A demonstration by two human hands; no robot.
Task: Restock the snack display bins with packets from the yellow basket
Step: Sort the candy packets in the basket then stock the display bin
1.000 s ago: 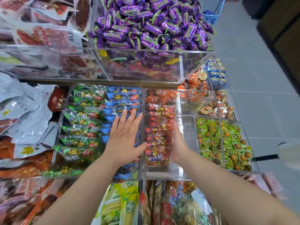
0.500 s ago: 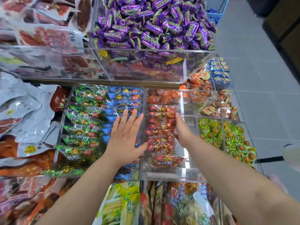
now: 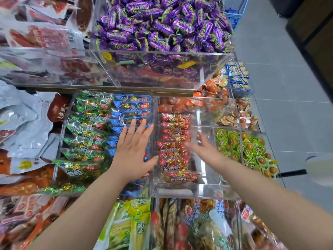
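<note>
A clear acrylic bin [image 3: 207, 192] holds a row of red snack packets [image 3: 173, 139], with one red packet [image 3: 181, 176] lying flat at the front. My right hand [image 3: 203, 148] hovers blurred over the right side of that row, fingers spread, holding nothing. To its left, my left hand [image 3: 134, 152] lies flat, fingers straight, on the blue packets [image 3: 129, 109] in the neighbouring bin. Green packets [image 3: 84, 134] fill the column beside them. No yellow basket shows in the view.
Purple candies [image 3: 162, 24] heap in a raised bin behind. Green egg packs [image 3: 243, 150] and orange packs [image 3: 212, 87] sit to the right. Large meat bags [image 3: 23, 123] lie left. A blue basket [image 3: 234, 13] stands on the grey floor [image 3: 288, 87].
My right hand has lifted off the red packets' right side and opened above them. The red row now stands straighter, one packet fallen flat in front. My left hand stayed put.
</note>
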